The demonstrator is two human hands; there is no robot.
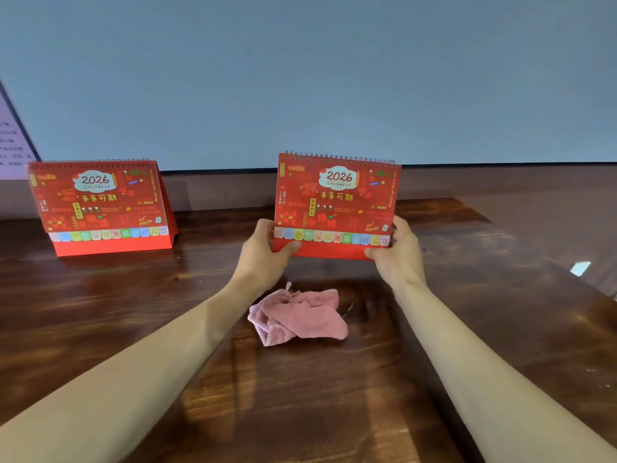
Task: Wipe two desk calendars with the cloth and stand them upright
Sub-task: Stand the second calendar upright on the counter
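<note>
between the hands [263, 253], calendar [335, 202] faces camera, long axis left-right

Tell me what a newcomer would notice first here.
The bright red 2026 calendar at centre, upright, with the left hand and right hand gripping its lower corners. A matching calendar stands at the far left of the wooden table, and a crumpled pink cloth lies between the forearms.
</note>
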